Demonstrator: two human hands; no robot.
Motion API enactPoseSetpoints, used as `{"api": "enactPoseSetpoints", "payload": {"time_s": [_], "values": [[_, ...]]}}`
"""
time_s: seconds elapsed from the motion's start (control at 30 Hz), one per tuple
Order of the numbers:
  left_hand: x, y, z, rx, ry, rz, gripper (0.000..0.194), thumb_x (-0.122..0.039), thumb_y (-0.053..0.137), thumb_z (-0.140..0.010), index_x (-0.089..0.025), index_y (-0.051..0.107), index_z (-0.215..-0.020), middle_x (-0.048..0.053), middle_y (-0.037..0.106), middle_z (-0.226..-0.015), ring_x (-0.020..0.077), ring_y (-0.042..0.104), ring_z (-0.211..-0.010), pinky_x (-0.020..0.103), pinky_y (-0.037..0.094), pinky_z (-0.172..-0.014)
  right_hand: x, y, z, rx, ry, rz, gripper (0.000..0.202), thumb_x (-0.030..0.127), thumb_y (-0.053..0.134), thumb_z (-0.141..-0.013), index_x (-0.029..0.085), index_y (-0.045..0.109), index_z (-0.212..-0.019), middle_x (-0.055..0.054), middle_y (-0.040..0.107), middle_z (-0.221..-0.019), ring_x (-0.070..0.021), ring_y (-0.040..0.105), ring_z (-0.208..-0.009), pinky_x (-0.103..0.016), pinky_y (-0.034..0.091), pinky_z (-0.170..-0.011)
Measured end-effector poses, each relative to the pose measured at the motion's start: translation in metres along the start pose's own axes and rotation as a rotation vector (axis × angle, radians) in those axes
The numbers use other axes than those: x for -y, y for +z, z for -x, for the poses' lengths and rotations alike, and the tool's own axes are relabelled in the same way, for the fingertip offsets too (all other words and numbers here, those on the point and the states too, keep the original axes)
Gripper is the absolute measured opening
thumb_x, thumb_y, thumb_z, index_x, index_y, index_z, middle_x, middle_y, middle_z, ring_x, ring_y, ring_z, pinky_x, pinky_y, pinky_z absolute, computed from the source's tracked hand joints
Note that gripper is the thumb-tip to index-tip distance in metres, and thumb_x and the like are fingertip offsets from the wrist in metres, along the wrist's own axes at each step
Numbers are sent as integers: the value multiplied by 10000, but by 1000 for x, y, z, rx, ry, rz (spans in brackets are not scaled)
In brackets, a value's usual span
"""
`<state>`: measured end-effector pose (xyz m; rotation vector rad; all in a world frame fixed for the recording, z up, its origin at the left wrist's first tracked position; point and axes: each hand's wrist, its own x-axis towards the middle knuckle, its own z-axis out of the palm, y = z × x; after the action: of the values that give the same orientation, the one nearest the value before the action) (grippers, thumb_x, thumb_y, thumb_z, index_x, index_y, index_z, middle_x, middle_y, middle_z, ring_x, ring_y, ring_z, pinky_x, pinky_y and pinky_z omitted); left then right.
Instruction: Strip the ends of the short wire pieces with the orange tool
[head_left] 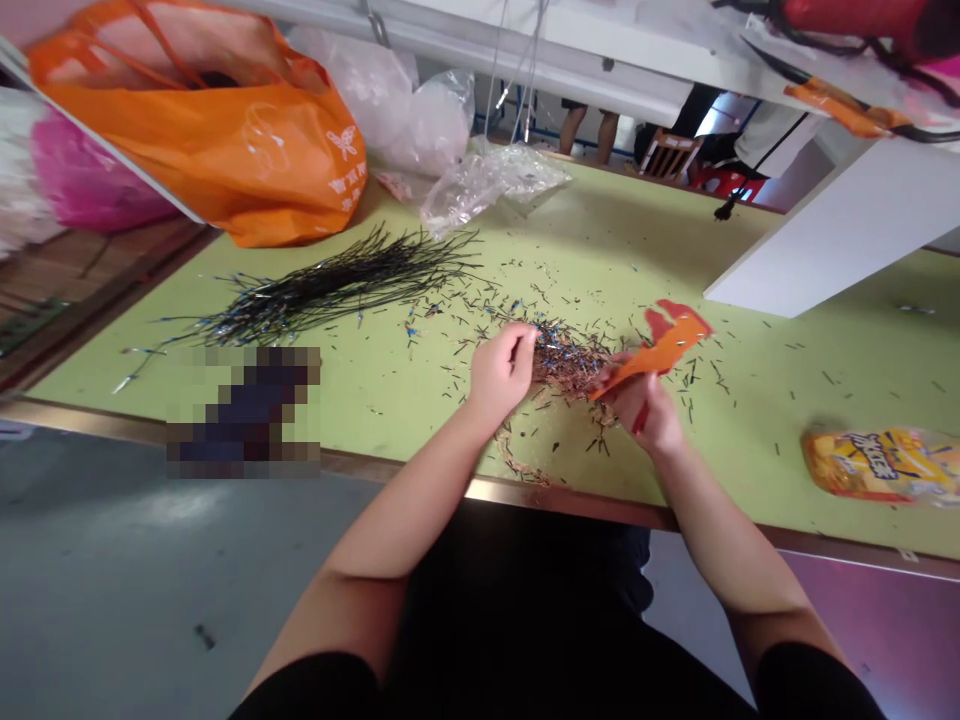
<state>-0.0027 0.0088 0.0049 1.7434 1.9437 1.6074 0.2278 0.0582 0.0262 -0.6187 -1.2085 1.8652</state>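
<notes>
The right hand (654, 412) was wrapped around an orange-and-red tool (669, 343) at the right edge of a heap of clippings (568, 362) on the table (637, 235). Apart from it, the left hand (499, 372) was curled at the heap's other side; whether it pinched anything, I couldn't tell. Farther left lay a bundle of black wires (337, 280)

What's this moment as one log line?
left hand: curled beside wire clippings | right hand: holding orange-and-red tool | table: black wire bundle left, yellow packet right
</notes>
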Motion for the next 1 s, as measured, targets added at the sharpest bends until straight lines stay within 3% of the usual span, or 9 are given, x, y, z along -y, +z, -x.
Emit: {"api": "enactPoseSetpoints", "payload": {"time_s": [0.13, 0.27, 0.53, 0.73, 1.0], "values": [[-17, 6, 9, 91, 161, -122, 332, -347, 425, -1082, -186, 711, -1033, 71, 776, -897, 168, 705, -769, 291, 516, -713, -19, 7, 4, 157, 121, 115, 399, 536, 791, -863, 264, 711, -1143, -74, 721, -1052, -257, 704, -1006, -420, 588, -872], [-21, 9, 14, 107, 259, -185, 307, -287, 429, -1073, -189, 718, -1037, 80, 790, -913, 184, 730, -821, 295, 516, -731, -38, 8, 2, 166, 184, 155, 290, 458, 806, -881, 219, 737, -1030, -52, 754, -1024, -214, 721, -986, -376, 570, -965], [-27, 14, 19, 133, 367, -253, 277, -249, 435, -1053, -196, 699, -987, 46, 755, -788, 159, 669, -676, 272, 406, -593, -42, 6, 0, 43, 241, 17, 418, 576, 832, -804, 229, 728, -1012, -41, 766, -908, -248, 743, -965, -387, 631, -836], [-32, 13, 22, 152, 361, -256, 258, -234, 441, -1038, -199, 694, -998, 45, 721, -739, 166, 655, -670, 286, 393, -571, -45, 7, 0, -6, 243, 46, 492, 651, 825, -756, 235, 681, -977, -61, 749, -885, -297, 739, -1012, -438, 641, -799], [-37, 9, 22, 153, 379, -217, 254, -220, 444, -1045, -203, 691, -989, 39, 722, -748, 160, 672, -686, 293, 454, -616, -44, 9, 2, -20, 216, 174, 485, 697, 791, -765, 235, 654, -823, -28, 675, -705, -237, 692, -705, -398, 626, -653]]}}
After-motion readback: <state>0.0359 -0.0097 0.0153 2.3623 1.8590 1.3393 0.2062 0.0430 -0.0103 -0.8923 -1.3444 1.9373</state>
